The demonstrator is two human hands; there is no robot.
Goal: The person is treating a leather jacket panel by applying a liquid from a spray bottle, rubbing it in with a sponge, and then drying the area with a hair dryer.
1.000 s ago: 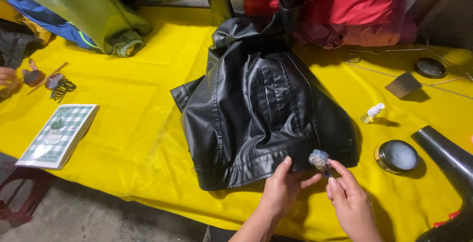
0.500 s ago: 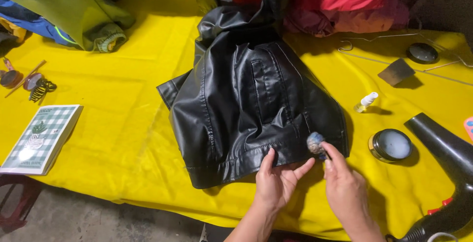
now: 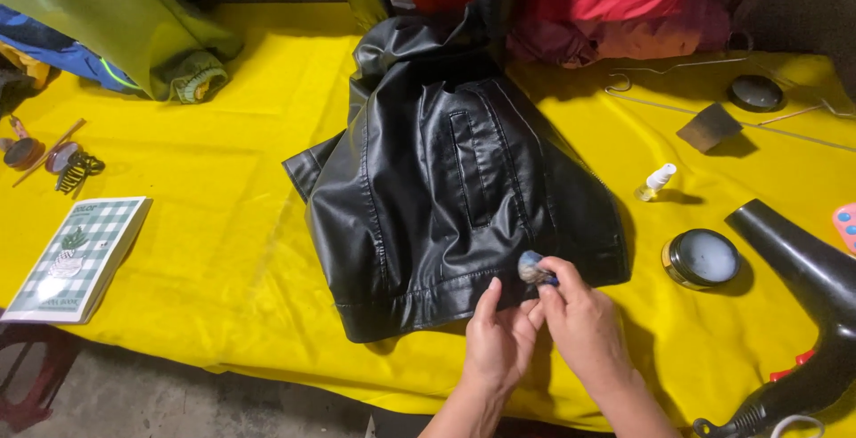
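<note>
A black leather jacket [image 3: 446, 197] lies spread on the yellow-covered desk [image 3: 223, 260], its hem toward the person. The right hand [image 3: 580, 318] rests at the jacket's lower hem, fingers closed around a small bluish-grey sponge [image 3: 531, 267] that it presses against the leather. Just beside it, the left hand [image 3: 501, 335] lies flat with fingers spread narrowly, holding the hem down; it grips nothing.

To the right of the jacket, near its lower corner, stands an open round tin [image 3: 702, 259] with pale contents. A small white-capped bottle [image 3: 655, 181] lies just beyond the jacket's right edge. Farther right of the jacket are a black hair dryer [image 3: 802, 313], a flat grey scraper [image 3: 709, 127] and a dark round lid [image 3: 756, 93]. Well to the left of the jacket lies a green checked booklet [image 3: 76, 258], and beyond that a black hair clip [image 3: 78, 170]. Behind the jacket, red clothing [image 3: 606, 1] is piled; a green garment [image 3: 125, 28] lies behind it to the left.
</note>
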